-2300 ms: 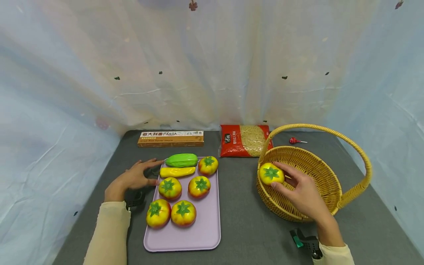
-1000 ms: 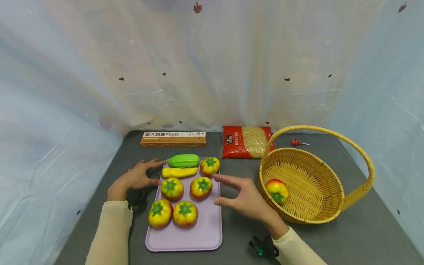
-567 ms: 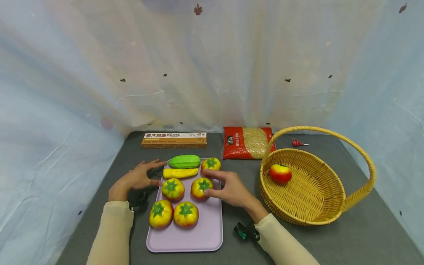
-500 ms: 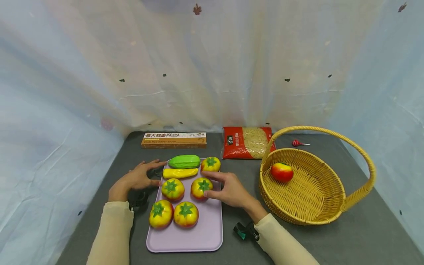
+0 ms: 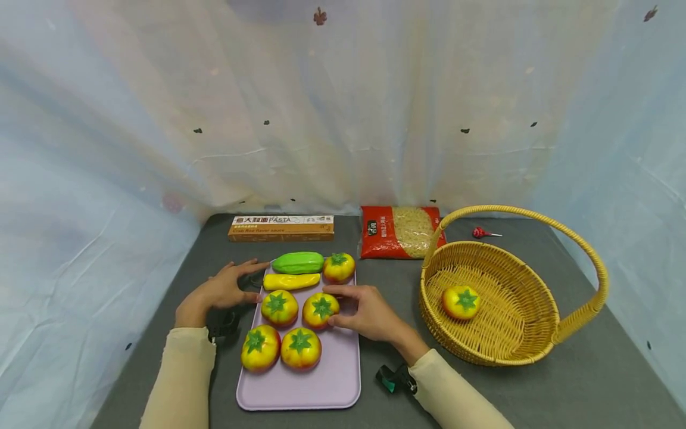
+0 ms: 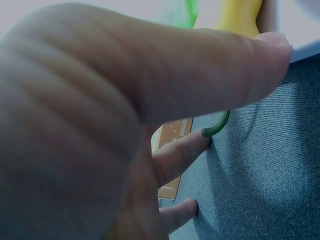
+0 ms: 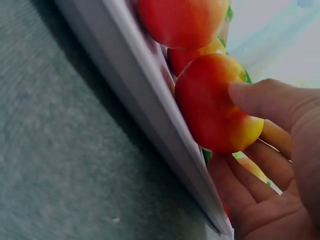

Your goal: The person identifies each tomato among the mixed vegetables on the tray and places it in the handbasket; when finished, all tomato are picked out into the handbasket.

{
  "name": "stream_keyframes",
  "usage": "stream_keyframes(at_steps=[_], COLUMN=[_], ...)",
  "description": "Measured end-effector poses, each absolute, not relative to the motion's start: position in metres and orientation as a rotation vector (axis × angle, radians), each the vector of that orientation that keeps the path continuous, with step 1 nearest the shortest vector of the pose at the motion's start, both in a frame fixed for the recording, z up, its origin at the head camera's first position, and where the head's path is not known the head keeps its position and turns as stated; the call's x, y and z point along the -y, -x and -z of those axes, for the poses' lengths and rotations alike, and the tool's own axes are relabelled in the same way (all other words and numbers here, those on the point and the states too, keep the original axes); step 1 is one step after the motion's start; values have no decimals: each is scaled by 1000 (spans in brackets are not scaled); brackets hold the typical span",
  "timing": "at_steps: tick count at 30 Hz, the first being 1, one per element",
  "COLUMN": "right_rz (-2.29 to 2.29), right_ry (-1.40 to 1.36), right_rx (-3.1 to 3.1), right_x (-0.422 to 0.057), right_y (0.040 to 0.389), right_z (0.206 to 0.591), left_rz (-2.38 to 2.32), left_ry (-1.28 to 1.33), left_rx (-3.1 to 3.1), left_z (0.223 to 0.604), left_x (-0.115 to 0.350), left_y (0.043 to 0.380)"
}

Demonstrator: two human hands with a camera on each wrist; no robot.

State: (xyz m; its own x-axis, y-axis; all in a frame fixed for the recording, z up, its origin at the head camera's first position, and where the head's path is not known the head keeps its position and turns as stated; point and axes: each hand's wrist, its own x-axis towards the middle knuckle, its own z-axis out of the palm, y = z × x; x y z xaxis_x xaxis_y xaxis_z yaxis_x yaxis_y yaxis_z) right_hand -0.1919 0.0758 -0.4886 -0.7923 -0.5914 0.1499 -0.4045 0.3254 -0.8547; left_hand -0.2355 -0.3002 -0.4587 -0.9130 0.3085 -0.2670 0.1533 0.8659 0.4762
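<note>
Over tray [image 5: 332, 384] | right hand [image 5: 371, 314], partly hidden behind pinched fruit [image 5: 317, 313] | left hand [image 5: 218, 290] spread alongside

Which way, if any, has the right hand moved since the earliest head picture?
Yes: the right hand has moved left, away from the basket, and now reaches over the tray.

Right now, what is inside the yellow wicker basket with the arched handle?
One round, glossy yellow-red tomato with a green star top lies inside the basket; whatever is directly beneath it is covered.
</note>
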Motion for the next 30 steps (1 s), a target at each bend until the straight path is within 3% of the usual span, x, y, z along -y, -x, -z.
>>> stream_keyframes(at_steps=[12, 17, 30], right_rz=[1612, 1622, 1750], right_ry=[860, 883, 824], right_rx=[-2248, -2303, -2482], right_x=[-72, -80, -170], right_y=[190, 183, 128], right_z=[491, 475, 427], left_rz=[-652, -658, -656], left_ry=[-344, -340, -340], left_rx=[-2699, -2697, -2697], left_z=[458, 458, 455], left_x=[300, 301, 300], left_y=[237, 236, 234])
